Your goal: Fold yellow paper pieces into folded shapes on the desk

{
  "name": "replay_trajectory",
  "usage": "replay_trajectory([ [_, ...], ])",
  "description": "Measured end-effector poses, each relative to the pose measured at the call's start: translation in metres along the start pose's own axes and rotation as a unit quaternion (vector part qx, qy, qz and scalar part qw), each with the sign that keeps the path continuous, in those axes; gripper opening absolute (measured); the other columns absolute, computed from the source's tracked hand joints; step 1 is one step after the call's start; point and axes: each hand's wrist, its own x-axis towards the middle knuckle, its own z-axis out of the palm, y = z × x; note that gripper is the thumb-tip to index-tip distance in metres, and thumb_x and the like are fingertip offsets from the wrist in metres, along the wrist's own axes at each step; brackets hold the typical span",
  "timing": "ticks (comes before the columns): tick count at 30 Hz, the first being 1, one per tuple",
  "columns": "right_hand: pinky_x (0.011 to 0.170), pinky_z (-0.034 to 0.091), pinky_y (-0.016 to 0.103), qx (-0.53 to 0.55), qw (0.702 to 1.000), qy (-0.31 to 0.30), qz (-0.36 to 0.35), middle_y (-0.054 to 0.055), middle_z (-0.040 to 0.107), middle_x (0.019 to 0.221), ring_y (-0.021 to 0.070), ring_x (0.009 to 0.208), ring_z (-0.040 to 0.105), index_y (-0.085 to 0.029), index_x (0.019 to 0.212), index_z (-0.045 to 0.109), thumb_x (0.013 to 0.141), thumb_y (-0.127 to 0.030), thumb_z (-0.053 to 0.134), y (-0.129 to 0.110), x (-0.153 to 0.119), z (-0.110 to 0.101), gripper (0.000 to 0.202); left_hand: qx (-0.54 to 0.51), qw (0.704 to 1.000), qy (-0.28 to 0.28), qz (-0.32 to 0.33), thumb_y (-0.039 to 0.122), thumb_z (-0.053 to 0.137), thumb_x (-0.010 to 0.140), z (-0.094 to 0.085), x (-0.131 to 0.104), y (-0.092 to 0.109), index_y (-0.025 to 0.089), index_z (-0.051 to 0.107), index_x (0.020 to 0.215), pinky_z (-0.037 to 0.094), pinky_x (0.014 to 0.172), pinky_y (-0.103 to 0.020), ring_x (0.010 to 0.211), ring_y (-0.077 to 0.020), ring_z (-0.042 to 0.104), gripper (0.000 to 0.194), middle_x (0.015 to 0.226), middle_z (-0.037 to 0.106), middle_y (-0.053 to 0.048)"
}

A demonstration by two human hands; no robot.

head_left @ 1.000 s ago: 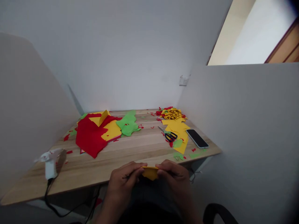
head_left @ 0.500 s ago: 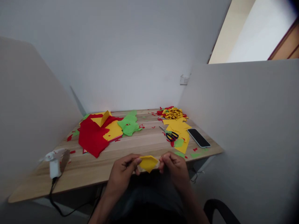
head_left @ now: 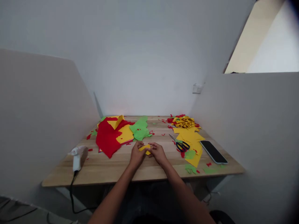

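Observation:
A small piece of yellow paper [head_left: 145, 147] is held between my two hands over the middle of the desk. My left hand [head_left: 137, 153] pinches its left side, and my right hand [head_left: 157, 152] has its fingers closed on the right side. The paper looks folded; my fingers cover much of it. Beyond my hands lies torn green paper [head_left: 140, 129]. To the right, scissors [head_left: 181, 145] with dark handles rest beside flat yellow paper sheets [head_left: 190, 135].
A white glue gun [head_left: 76, 158] with a black cord stands at the left. Red paper [head_left: 106, 137] lies over yellow sheets. At the back right sits a pile of folded yellow pieces [head_left: 184, 122]. A phone [head_left: 213, 151] lies near the right edge of the wooden desk [head_left: 112, 169].
My hands have moved forward over the desk and closer together. My right hand, earlier just beside the yellow paper, now grips it too. The camera view has shifted.

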Motion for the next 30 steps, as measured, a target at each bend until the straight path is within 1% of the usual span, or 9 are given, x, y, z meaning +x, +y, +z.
replay_trajectory([
  [3,0.043,0.051,0.023,-0.010,0.999,0.036,0.005,0.002,0.064,0.067,0.0148,0.054,0.062,-0.013,0.077,0.060,0.054,-0.044,0.081,0.010,0.006,-0.001,0.044,-0.092,0.994,0.034,-0.050,0.030,0.079,0.059,0.006,0.010,-0.007,0.018,0.048,0.110,0.048,0.052,-0.023,0.058,-0.0137,0.060,0.061,0.072,0.061,0.003],
  [5,0.042,0.051,0.023,-0.003,0.999,0.042,-0.005,0.004,0.066,0.070,0.0147,0.052,0.062,-0.014,0.075,0.059,0.055,-0.047,0.081,0.014,0.004,-0.006,0.045,-0.119,0.991,-0.001,-0.054,0.031,0.079,0.059,0.007,0.010,-0.009,0.018,0.046,0.116,0.048,0.054,-0.022,0.064,-0.0142,0.062,0.067,0.081,0.064,-0.001],
  [8,0.043,0.050,0.023,0.001,0.999,0.027,-0.020,0.003,0.066,0.068,0.0136,0.049,0.061,-0.015,0.079,0.056,0.060,-0.050,0.078,0.015,-0.001,-0.011,0.045,-0.096,0.991,-0.083,-0.044,0.030,0.080,0.059,0.005,0.003,-0.009,0.014,0.056,0.106,0.049,0.062,-0.023,0.071,-0.0147,0.062,0.055,0.086,0.067,-0.005],
  [12,0.038,0.041,0.020,-0.047,0.998,0.008,-0.044,-0.002,0.059,0.059,0.0098,0.041,0.052,-0.017,0.076,0.051,0.069,-0.053,0.071,0.016,-0.007,-0.010,0.041,-0.053,0.990,-0.122,-0.041,0.032,0.075,0.065,0.002,-0.002,-0.012,0.013,0.059,0.076,0.045,0.058,-0.023,0.058,-0.0120,0.056,0.028,0.065,0.061,0.000],
  [17,0.035,0.030,0.019,-0.087,0.993,0.018,-0.076,-0.006,0.047,0.054,0.0079,0.040,0.040,-0.020,0.072,0.046,0.077,-0.056,0.060,0.015,-0.010,-0.008,0.039,-0.055,0.981,-0.186,-0.026,0.038,0.069,0.072,0.002,0.001,-0.018,0.012,0.062,0.084,0.042,0.054,-0.022,0.056,-0.0123,0.057,0.030,0.065,0.061,0.000],
  [20,0.036,0.031,0.021,-0.087,0.992,0.039,-0.080,-0.005,0.047,0.057,0.0092,0.043,0.041,-0.020,0.073,0.047,0.081,-0.057,0.054,0.013,-0.011,-0.009,0.039,-0.114,0.977,-0.177,-0.040,0.036,0.070,0.073,0.002,-0.001,-0.015,0.014,0.054,0.117,0.042,0.053,-0.022,0.055,-0.0130,0.060,0.052,0.066,0.059,0.003],
  [22,0.036,0.032,0.021,-0.098,0.990,0.050,-0.086,-0.005,0.047,0.057,0.0098,0.044,0.041,-0.019,0.074,0.048,0.082,-0.058,0.052,0.012,-0.011,-0.010,0.039,-0.157,0.972,-0.170,-0.046,0.032,0.073,0.069,0.001,-0.004,-0.010,0.018,0.047,0.126,0.042,0.053,-0.020,0.056,-0.0119,0.060,0.064,0.070,0.059,0.004],
  [26,0.036,0.030,0.021,-0.114,0.988,0.056,-0.084,-0.005,0.048,0.058,0.0101,0.042,0.039,-0.019,0.080,0.050,0.083,-0.057,0.049,0.009,-0.013,-0.010,0.038,-0.197,0.961,-0.185,-0.058,0.025,0.076,0.063,-0.001,-0.006,-0.007,0.016,0.055,0.115,0.044,0.056,-0.019,0.068,-0.0117,0.061,0.056,0.089,0.064,-0.004],
  [30,0.044,0.038,0.023,-0.152,0.984,0.025,-0.091,-0.002,0.055,0.067,0.0125,0.048,0.046,-0.018,0.102,0.054,0.087,-0.053,0.045,0.005,-0.018,-0.006,0.039,-0.164,0.971,-0.161,-0.063,0.027,0.074,0.063,0.000,-0.002,-0.012,0.015,0.057,0.109,0.046,0.056,-0.021,0.065,-0.0122,0.060,0.050,0.083,0.064,-0.003],
])
